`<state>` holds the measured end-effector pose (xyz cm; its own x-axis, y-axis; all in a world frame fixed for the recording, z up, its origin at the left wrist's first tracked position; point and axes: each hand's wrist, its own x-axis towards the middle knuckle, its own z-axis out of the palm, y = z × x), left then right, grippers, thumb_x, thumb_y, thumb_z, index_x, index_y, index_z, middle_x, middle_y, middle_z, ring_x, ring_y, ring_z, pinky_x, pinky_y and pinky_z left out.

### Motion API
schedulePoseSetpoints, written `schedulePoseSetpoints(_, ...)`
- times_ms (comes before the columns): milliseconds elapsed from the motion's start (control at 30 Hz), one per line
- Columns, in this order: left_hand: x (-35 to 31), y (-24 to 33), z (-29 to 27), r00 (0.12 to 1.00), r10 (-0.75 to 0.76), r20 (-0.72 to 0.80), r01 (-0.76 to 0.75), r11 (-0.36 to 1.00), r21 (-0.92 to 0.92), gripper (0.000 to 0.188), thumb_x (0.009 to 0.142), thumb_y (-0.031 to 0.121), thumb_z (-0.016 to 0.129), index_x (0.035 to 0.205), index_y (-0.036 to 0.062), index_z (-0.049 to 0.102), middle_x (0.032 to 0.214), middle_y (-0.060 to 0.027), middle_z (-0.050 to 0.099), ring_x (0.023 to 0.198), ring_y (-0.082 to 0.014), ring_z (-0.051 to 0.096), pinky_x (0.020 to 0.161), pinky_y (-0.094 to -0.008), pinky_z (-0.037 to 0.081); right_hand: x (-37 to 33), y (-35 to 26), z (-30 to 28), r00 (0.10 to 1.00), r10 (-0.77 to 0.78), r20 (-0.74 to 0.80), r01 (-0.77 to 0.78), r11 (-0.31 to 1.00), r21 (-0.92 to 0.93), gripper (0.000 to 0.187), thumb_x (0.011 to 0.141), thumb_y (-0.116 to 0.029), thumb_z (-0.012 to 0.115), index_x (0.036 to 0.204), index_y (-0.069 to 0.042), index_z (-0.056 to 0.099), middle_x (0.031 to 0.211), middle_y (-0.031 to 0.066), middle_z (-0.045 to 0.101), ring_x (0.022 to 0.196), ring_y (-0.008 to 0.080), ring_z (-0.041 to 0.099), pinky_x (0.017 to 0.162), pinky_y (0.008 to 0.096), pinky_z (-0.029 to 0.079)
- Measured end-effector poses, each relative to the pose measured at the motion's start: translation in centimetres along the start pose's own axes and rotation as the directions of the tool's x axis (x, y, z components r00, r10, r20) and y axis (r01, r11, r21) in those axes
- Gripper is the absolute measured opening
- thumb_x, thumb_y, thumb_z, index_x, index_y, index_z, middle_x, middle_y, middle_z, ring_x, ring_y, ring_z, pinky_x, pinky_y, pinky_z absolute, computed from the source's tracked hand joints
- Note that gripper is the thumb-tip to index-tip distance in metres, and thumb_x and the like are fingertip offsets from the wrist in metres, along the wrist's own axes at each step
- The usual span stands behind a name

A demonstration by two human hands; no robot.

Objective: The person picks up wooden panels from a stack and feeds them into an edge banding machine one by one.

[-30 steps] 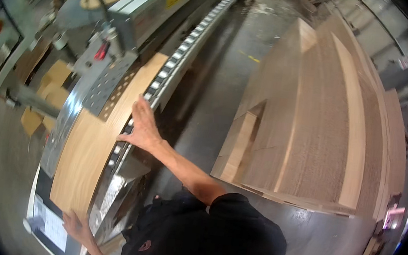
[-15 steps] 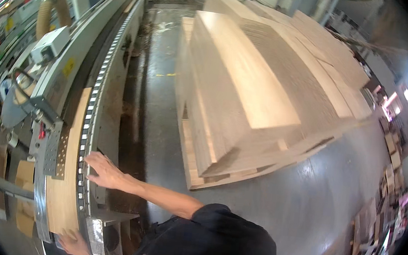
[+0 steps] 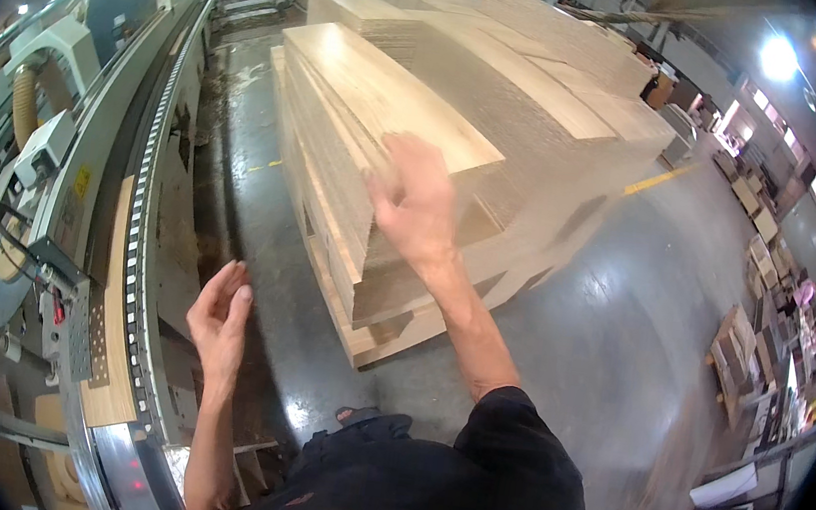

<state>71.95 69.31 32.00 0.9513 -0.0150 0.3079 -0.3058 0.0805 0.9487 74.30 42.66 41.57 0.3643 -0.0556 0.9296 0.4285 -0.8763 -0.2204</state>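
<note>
My right hand (image 3: 420, 196) reaches out over the near left edge of the top wooden panel (image 3: 397, 88) on a tall stack. Its fingers are loosely extended with the thumb apart; whether they touch the panel I cannot tell. My left hand (image 3: 219, 319) hangs in the air between the machine and the stack, fingers slightly bent, thumb apart, holding nothing. A pale wooden board (image 3: 114, 388) lies lengthwise on the machine's feed track (image 3: 139, 234), beyond the left hand and touched by neither.
The long edge-processing machine (image 3: 101, 170) runs along the left side. The panel stack rests on a wooden pallet (image 3: 382, 348) on the grey floor (image 3: 609, 348). More panel stacks (image 3: 555, 25) stand behind. Scrap boards (image 3: 738, 363) and clutter line the far right.
Both hands have left the machine and the board. The right hand has swung over to the stack, and the left has risen. The view has turned right; the board has moved forward along the track.
</note>
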Motion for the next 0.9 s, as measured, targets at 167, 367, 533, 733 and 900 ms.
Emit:
schedulePoseSetpoints(167,2.7,1.9,4.9,0.989,0.065,0.130,-0.062,0.998,-0.024,0.039,0.089,0.008,0.065,0.125,-0.0046,0.056,0.120,-0.0140,0.063,0.109,-0.0204,0.060,0.094,-0.0320,0.048,1.7,1.4,-2.9,1.000,0.025,0.017,-0.024,0.995,-0.097,0.038,0.082,-0.019,0.066,0.112,0.005,0.062,0.108,0.0240,0.064,0.111,0.0387,0.056,0.094,0.0456,0.046)
schedulePoseSetpoints(367,4.8,1.1,7.7,0.980,0.079,0.183,-0.072,0.997,-0.041,0.040,0.088,0.008,0.066,0.124,-0.0054,0.056,0.118,-0.0140,0.063,0.109,-0.0199,0.060,0.094,-0.0314,0.048,2.8,11.9,-4.1,0.902,0.420,0.103,-0.340,0.836,-0.430,0.041,0.085,-0.033,0.062,0.099,0.005,0.065,0.107,0.0235,0.064,0.111,0.0390,0.054,0.094,0.0488,0.042)
schedulePoseSetpoints(533,5.8,1.8,10.9,0.974,0.047,0.221,-0.037,0.998,-0.049,0.046,0.090,0.017,0.065,0.127,-0.0076,0.053,0.119,-0.0162,0.062,0.109,-0.0219,0.059,0.093,-0.0334,0.047,0.6,10.7,-4.4,0.922,0.374,0.099,-0.308,0.865,-0.397,0.036,0.085,-0.030,0.062,0.089,0.005,0.067,0.098,0.0226,0.066,0.100,0.0374,0.056,0.092,0.0497,0.039)
schedulePoseSetpoints(733,5.9,3.2,13.0,0.973,-0.035,0.227,0.120,0.920,-0.374,0.056,0.093,0.025,0.061,0.134,-0.0082,0.043,0.123,-0.0175,0.058,0.114,-0.0239,0.056,0.095,-0.0364,0.045,-1.6,5.3,-4.2,0.990,0.122,0.064,-0.095,0.942,-0.322,0.022,0.081,-0.025,0.066,0.081,-0.003,0.067,0.086,0.0128,0.065,0.083,0.0328,0.054,0.082,0.0456,0.037)
schedulePoseSetpoints(900,3.2,3.8,12.6,0.989,0.020,0.146,0.082,0.749,-0.657,0.049,0.093,0.024,0.060,0.132,-0.0023,0.046,0.126,-0.0109,0.057,0.118,-0.0207,0.053,0.102,-0.0380,0.040,-2.7,-0.4,-5.1,0.978,0.156,0.138,-0.124,0.969,-0.216,0.027,0.081,-0.024,0.068,0.090,0.001,0.068,0.098,0.0162,0.066,0.086,0.0261,0.053,0.086,0.0423,0.037)
